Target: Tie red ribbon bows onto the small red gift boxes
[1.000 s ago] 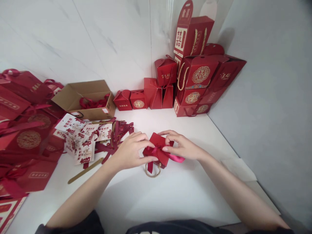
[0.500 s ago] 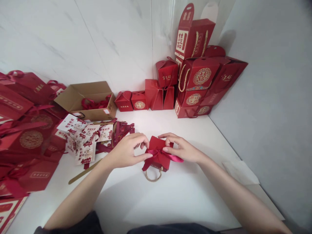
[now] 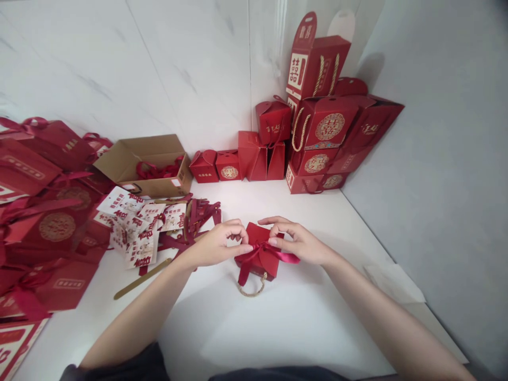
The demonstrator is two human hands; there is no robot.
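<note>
surface: a white tabletop (image 3: 278, 328) runs into a pale veined marble wall (image 3: 119, 69), with a smooth grey panel (image 3: 436, 159) on the right

far left: a heap of red paper gift bags with round gold emblems and ribbon ties (image 3: 51, 227)

left of centre: an open brown cardboard carton (image 3: 159, 185) holding dark red ribbon, with loose white-and-red printed cards (image 3: 133, 233), a tangle of dark red ribbon strips (image 3: 202, 211) and a flat gold strip (image 3: 141, 279) before it

left hand: a bare left hand (image 3: 216, 245) comes in from the lower left on a dark-sleeved arm, fingers curled in a narrow pinch, thumb on the bow at the box's left side

centre: a small square red card box (image 3: 257, 235) lies flat between the hands, nearly equally close to each, its sides too near equal to show a long axis; a red satin ribbon (image 3: 254, 259) crosses it side to side, and a looped rope handle (image 3: 251, 290) trails toward the person

right hand: a bare right hand (image 3: 297, 242) reaches in from the lower right, fingers spread over the box's top corner, pinching the ribbon narrowly at the knot

back right: a stack of red gift boxes with rope handles and gold emblems (image 3: 321, 121)

far right: a sheet of white paper (image 3: 392, 283)
</note>
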